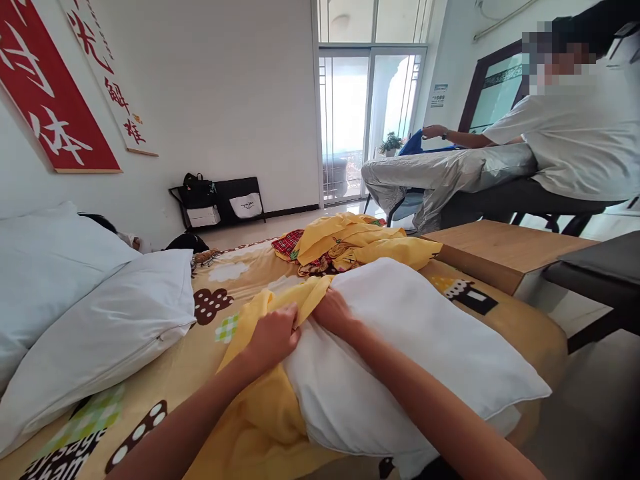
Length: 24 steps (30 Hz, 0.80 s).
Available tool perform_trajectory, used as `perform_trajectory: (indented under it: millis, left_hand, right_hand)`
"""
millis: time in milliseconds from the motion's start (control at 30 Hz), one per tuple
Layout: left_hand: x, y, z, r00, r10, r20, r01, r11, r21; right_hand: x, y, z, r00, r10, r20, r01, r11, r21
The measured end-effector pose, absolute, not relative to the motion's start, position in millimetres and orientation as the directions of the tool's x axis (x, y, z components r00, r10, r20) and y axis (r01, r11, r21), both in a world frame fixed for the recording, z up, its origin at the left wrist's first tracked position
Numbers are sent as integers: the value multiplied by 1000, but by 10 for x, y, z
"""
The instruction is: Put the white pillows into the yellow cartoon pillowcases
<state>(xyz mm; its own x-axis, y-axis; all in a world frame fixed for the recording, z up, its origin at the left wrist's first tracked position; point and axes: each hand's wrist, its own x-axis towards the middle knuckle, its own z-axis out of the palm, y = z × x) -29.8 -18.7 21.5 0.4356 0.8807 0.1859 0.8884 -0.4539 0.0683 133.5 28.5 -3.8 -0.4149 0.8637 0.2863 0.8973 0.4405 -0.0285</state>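
My left hand [274,333] is closed in a fist round the edge of a yellow pillowcase [265,407] with loose, bunched folds. Close beside it, my right hand [336,311] is curled against the near-left end of a white pillow [415,333], its fingertips hidden at the rim of the yellow cloth. The pillow lies to the right of the pillowcase, its left end at the cloth's edge and most of it uncovered. Both rest on a bed with a patterned tan sheet [170,373].
Two more white pillows [120,333] lie at the left. Crumpled yellow bedding [350,241] with red checked patches is heaped beyond my hands. A wooden box [500,247] and a black seat [605,260] stand right. Behind them a person [565,140] reclines, holding blue cloth [413,144].
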Motion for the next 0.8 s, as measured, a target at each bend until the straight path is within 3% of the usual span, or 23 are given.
perform_trajectory:
  millis: [100,200,300,400,467,567,633,700,800]
  left_hand:
    - [-578,-238,-34,419,896,146,893,-435,113]
    - [-764,-284,-184,422,885,198,850,-462,252]
    - [-825,-320,-251,421,872,249,805,-486,340]
    - [-827,-352,-283,416,867,274,781,-495,381]
    - [-833,-372,-283,439,820,367,752,-559,350]
    - [-856,-376,-214,607,652,454,671,-727,147]
    - [-862,-345,-117,774,537,335,562,-827,26]
    - [-849,-289,5,861,476,177,486,-874,-10]
    - [-804,-199,176,848,530,27,530,-848,-10]
  right_hand:
    - [1503,-87,-53,-488,813,318,838,538,-90]
    - [1610,-704,-171,-587,695,414,698,694,-175]
    - [1700,-1239,-435,-683,582,442,634,773,-38]
    - [1809,-1405,-726,-729,558,397,648,749,137]
    - [1868,-1307,-819,-728,565,388,659,733,168]
    - [1868,-984,-720,-751,542,376,618,778,113]
    - [1794,-728,-540,-754,540,375,592,805,32]
    - [1669,-478,-337,-748,554,365,581,813,-43]
    - [1426,-161,-82,-770,554,317,552,827,-106]
